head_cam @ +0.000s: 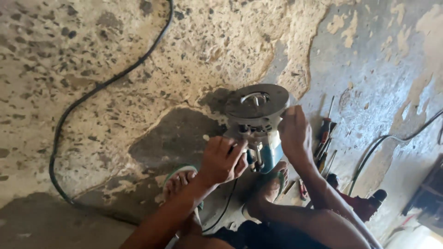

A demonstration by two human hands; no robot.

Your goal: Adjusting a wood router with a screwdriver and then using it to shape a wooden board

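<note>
Head view, router (pixel 258 124): upturned, round base on top.
Left hand (pixel 224 161): fingers curled, gripping its 8 o'clock side.
Right hand (pixel 295 133): clasps its 3 o'clock edge.
Open floor (pixel 92 55): 9 to 12 o'clock.
Hand tools (pixel 325 138): crowd 3 o'clock.

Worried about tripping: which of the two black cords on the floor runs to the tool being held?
The black cord dropping between the feet, under the left hand, meets the router. The right-side cord lies apart.
</note>
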